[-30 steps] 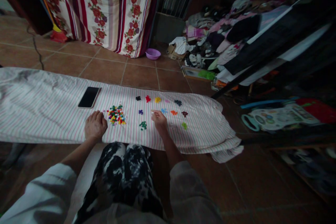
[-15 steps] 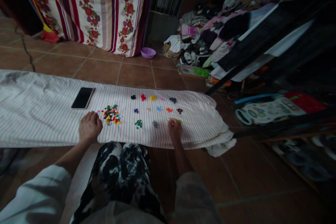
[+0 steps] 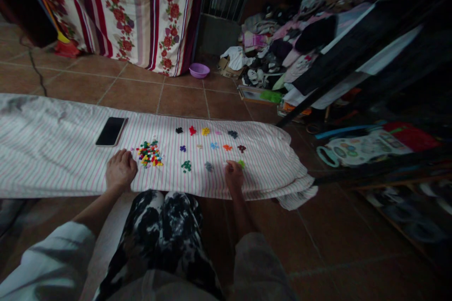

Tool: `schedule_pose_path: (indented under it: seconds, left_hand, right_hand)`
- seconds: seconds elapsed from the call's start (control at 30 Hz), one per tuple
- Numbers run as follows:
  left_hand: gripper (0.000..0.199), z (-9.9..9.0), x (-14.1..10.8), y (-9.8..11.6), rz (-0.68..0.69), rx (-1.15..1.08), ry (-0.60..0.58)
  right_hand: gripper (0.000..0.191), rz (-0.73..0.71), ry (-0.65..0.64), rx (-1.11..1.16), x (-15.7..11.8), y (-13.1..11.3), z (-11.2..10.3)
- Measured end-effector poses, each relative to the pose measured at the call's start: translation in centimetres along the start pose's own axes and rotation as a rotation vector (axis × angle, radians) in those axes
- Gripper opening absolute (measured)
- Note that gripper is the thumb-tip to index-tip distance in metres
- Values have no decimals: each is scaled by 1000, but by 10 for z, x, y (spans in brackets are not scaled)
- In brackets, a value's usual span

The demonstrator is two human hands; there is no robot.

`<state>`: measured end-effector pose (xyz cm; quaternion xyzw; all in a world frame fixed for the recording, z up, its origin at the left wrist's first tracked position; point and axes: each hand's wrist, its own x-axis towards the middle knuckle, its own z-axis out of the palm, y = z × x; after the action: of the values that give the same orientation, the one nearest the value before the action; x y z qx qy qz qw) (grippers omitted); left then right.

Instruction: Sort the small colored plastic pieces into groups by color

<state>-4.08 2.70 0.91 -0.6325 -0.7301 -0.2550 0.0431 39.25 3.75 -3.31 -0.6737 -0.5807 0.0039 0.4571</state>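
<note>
The right hand (image 3: 234, 174) is set low over the striped cloth (image 3: 268, 150) on the surface, its fingertips drawn in close; whether they are together, or any piece is clamped between them, cannot be told. At its 1 o'clock, just beside the fingers, the lime-green cluster (image 3: 241, 163) is partly covered; at 9 o'clock, a little apart, the grey cluster (image 3: 209, 166) is laid out. Up towards 11 o'clock the light-blue cluster (image 3: 214, 146) is seen, with the orange cluster (image 3: 227, 147) nearer 12 and the brown cluster (image 3: 241, 149) at 1. Over to the left hand (image 3: 121, 170): palm down it is rested, fingers bent, its grip hidden, so no call can be made there. At its 2 o'clock, just beside it, the mixed pile (image 3: 150, 154) of little coloured pieces is spread; between 11 and 12 the phone (image 3: 111, 131) is laid flat. From the mixed pile, the green cluster (image 3: 186, 166) is found past 3 o'clock, the dark-blue cluster (image 3: 182, 148) near 3, the black cluster (image 3: 179, 130) at 2. Beyond the surface, towards 12 o'clock from the wearer, the purple basin (image 3: 199, 71) is placed on the floor.
</note>
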Motion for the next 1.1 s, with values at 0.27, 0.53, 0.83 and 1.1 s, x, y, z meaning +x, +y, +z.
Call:
schedule_pose_path:
  seconds: [0.27,0.53,0.83,1.1]
  left_hand:
    - [41,1,0,0,-1,-4,0]
    - [40,1,0,1,-33,-8,-12]
    - [40,-2,0,3,-48,-88,3]
    - [39,-1,0,4,-33,-36,6]
  right_hand:
    - [26,34,0,23,-4,4,0]
    - [30,37,25,23,-2,-4,-6]
    - [30,-146,-67,125,-8,-72,9]
    - [32,-240,-463,188,-28,-147,58]
